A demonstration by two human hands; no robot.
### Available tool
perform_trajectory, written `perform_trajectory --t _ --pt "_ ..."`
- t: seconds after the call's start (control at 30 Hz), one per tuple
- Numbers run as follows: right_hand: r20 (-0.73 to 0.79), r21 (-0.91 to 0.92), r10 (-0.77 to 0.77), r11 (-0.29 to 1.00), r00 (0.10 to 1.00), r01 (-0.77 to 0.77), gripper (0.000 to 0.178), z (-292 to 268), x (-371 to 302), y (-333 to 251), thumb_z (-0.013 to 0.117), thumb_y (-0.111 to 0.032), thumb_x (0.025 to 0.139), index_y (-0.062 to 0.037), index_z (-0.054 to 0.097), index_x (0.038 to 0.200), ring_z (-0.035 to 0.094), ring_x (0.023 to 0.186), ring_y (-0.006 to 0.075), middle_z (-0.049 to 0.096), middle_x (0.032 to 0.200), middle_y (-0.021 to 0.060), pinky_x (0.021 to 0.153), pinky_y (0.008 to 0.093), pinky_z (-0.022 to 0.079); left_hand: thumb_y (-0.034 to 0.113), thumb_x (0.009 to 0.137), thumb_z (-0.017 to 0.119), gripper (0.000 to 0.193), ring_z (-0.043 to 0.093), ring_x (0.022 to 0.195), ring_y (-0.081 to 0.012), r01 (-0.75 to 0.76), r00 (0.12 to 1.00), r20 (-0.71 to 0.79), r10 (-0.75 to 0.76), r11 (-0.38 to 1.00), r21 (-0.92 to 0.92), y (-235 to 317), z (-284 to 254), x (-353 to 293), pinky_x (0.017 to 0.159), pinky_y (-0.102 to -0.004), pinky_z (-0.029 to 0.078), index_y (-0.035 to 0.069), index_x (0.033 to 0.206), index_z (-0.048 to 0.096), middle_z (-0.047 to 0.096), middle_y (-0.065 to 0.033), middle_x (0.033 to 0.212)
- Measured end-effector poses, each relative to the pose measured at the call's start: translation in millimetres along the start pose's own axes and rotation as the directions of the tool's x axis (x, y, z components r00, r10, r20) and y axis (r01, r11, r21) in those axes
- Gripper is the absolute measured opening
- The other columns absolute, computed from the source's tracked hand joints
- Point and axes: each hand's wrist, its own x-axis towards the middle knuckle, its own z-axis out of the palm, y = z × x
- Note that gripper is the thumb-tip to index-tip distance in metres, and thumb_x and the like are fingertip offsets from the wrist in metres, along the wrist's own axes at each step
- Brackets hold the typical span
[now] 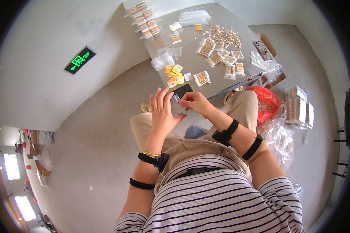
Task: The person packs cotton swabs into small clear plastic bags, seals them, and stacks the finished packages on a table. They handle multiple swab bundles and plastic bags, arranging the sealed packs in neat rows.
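A small clear plastic bag is between my hands, in front of the table's near edge. My left hand is beside it, fingers spread and thumb stretched out along the bag's lower side. My right hand pinches the bag's edge between thumb and fingertips. Just beyond my hands is a flat black pad. Yellow printed packets form a small heap past my left fingers. A bundle of cotton swabs lies to their right, with a small white square between.
A grey table carries a loose swab pile, bagged swab bundles, empty clear bags and a phone. Filled packs are stacked far left. Right of my legs sit a red bag and stacked white packs.
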Motion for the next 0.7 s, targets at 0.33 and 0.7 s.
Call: perform_trajectory --t 0.33,0.7 --pt "-0.002 -0.098 -0.005 0.995 1.000 0.005 0.020 5 0 9 0.078 -0.021 0.090 -0.0027 0.069 0.089 0.060 0.070 0.0088 0.068 0.078 0.0014 0.063 0.0251 0.049 0.020 0.066 0.092 0.074 0.059 0.120 -0.0303 -0.023 1.000 -0.015 0.019 0.970 -0.241 -15 6 -6 0.100 -0.0453 0.047 0.008 0.129 0.053 0.058 -0.0095 0.132" --pt "-0.043 -0.083 0.132 0.987 0.990 -0.135 0.025 -42 3 33 0.061 -0.028 0.103 -0.0049 0.068 0.108 0.060 0.077 0.0087 0.069 0.089 0.0013 0.069 0.0241 0.049 0.028 0.071 0.089 0.063 0.065 0.106 -0.0327 0.127 0.961 0.238 -0.142 0.989 0.078 -149 29 -19 0.090 -0.0440 0.053 0.009 0.123 0.058 0.062 -0.0109 0.120"
